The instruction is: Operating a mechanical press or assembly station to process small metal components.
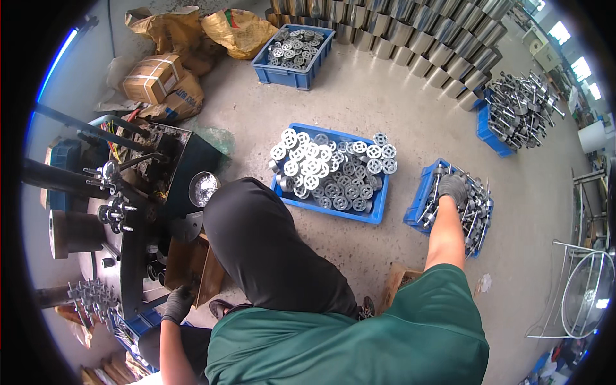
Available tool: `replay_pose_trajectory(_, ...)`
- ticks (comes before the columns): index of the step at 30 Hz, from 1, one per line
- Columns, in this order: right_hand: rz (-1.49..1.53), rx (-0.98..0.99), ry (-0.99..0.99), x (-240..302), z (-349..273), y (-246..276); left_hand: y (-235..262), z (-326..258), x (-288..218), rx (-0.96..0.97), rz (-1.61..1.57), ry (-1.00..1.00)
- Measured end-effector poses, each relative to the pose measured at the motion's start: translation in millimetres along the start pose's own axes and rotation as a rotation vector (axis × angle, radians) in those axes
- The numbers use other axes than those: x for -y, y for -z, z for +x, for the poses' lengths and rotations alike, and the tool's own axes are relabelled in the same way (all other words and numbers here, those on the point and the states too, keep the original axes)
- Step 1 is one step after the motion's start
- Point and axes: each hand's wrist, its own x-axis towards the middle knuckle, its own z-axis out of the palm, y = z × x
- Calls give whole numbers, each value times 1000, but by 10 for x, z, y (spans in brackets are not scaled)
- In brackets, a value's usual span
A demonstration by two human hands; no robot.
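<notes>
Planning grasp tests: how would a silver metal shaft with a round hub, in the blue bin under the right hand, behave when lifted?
Likely stiff: the metal shafts look straight. One may snag, since they cross beside the gloved right hand. Could roll unevenly once set down, being wider at the hub.

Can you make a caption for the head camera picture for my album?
Gloved right hand among metal parts in a blue crate; left hand by a brown box.

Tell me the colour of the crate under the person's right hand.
Blue: the crate beneath the right hand, shown best in the head view.
</notes>
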Motion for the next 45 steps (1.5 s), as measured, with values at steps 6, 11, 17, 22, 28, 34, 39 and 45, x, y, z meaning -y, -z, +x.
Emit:
replay_pose_trajectory(6, 30, -54, -115, 214, -75, -23, 119, -41, -346, -42, 33, -43)
replay_pose_trajectory(11, 72, -7, 0, 212, -152, 26, 85, -174, -300, -74, -27, -31)
replay_pose_trajectory(17, 357, -212, 427, 130, -405, -6, 389, -278, -559, -193, -45, -99)
replay_pose_trajectory(22, 984, 118, 697, 264, -1073, -416, 725, -301, -814, -314, -168, -131)
replay_pose_trajectory(28, 1179, 419, 1013, 2107, -1678, 448, 1358, -602, -545, -828, -732, -267)
replay_pose_trajectory(34, 1090, 251, 1802, 3651, -2568, 2726, 2011, -892, 170, -1323, -1258, -198)
replay_pose_trajectory(39, 323, 226, 2295, 4002, -3924, 3813, 1764, -1000, 533, -1465, -1968, 85)
replay_pose_trajectory(45, -356, 662, 2277, 4208, -4845, 3455, 1775, -958, 1045, -1312, -2388, 216)
